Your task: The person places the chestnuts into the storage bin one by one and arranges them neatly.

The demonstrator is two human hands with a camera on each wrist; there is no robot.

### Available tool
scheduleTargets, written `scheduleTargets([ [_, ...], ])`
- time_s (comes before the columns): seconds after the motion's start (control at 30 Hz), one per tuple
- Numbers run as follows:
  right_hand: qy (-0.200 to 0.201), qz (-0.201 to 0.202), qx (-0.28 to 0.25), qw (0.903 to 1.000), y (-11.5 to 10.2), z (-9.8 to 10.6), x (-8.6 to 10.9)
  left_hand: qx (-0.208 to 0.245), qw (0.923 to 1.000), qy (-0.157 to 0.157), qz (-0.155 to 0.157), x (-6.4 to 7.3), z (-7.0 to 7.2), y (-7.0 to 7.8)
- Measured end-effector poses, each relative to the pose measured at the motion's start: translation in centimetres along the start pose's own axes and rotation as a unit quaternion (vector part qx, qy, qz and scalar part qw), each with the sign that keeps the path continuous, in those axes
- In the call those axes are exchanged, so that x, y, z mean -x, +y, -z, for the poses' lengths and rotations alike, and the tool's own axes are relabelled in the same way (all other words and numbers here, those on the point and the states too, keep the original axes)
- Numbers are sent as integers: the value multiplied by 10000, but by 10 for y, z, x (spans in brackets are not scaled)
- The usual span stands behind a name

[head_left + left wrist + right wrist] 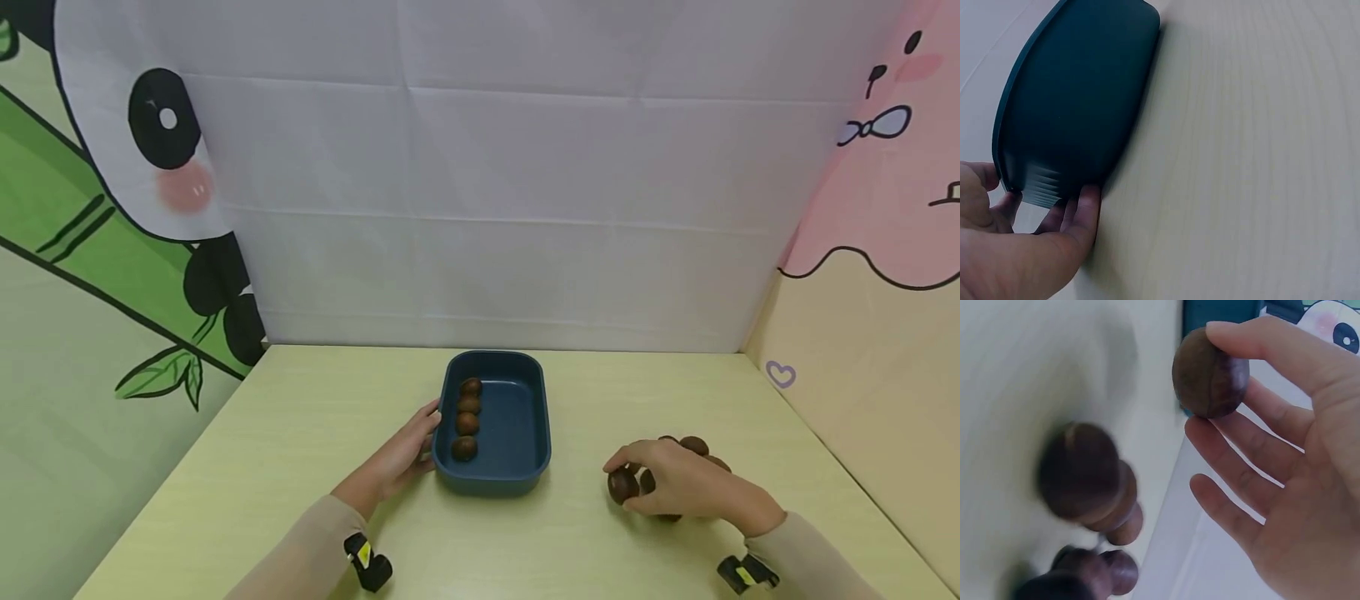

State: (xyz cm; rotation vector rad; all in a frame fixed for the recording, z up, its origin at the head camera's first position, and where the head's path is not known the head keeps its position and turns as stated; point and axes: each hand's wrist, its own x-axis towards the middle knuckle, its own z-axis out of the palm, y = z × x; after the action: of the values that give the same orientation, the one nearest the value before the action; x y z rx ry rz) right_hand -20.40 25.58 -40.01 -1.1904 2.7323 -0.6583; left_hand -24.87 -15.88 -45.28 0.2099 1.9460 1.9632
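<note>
A dark blue rectangular box [545,417] stands on the table with several brown chestnuts [467,423] in one row along its left inner side. My left hand [399,458] rests against the box's left outer wall; the left wrist view shows its fingertips [1090,195] touching that wall and near the rim. At the right, my right hand [678,479] pinches one chestnut [1210,374] between thumb and fingers, the other fingers spread loosely. Beneath and beside that hand lie several more chestnuts [1079,472], partly hidden by it in the head view.
The pale wooden table [337,383] carries the box and the loose chestnuts. A white cloth [510,200] hangs behind its back edge. Walls with cartoon drawings border the left and right sides.
</note>
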Motion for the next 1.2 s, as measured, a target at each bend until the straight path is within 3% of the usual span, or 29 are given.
scheduleTargets([
  [0.27,222,-106,-339,9991,-16,3,-19,-16,10000,-20,-16,-1,1,0],
  [0.6,783,656,-449,9938,-29,-1,-54,-28,10000,-74,-31,0,2,0],
  [1.0,520,589,-1255,9890,-48,-10,-99,134,9998,114,36,2,0,2],
  [1.2,308,674,-1282,9890,-49,-21,-123,88,9999,133,-20,2,-1,1],
])
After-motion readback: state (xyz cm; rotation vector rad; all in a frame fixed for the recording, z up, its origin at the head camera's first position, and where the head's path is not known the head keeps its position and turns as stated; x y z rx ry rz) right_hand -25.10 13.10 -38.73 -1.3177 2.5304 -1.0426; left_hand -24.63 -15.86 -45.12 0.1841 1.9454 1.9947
